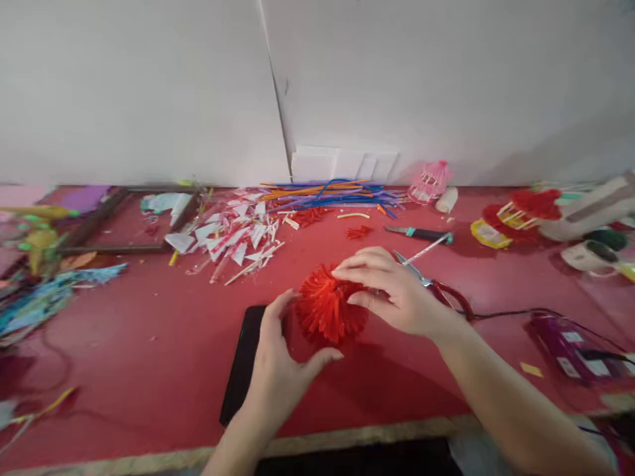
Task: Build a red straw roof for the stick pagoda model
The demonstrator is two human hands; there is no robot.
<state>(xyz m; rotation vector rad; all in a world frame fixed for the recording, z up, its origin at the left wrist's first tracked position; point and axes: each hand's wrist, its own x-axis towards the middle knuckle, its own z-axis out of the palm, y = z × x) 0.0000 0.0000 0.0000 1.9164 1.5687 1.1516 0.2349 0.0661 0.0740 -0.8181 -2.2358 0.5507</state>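
A round, red, fluffy piece (327,314) with many radiating strands, like chenille stems, rests on the red table between my two hands. My left hand (278,360) is cupped at its left and near side, fingers and thumb spread wide. The thumb is apart from the strands. From the right, my right hand (384,287) reaches over the top of the piece, fingers stretched out and thumb apart from them. Its fingertips are at the top strands; whether they press on them is unclear. A black phone-like slab (241,370) lies partly under my left hand.
Red-handled scissors (449,294) and a utility knife (421,234) lie right of my right hand. Behind are paper scraps (238,228) and coloured stems (332,193). Small red (528,211) and pink (430,182) models stand at the back right. A corded purple box (565,347) lies right.
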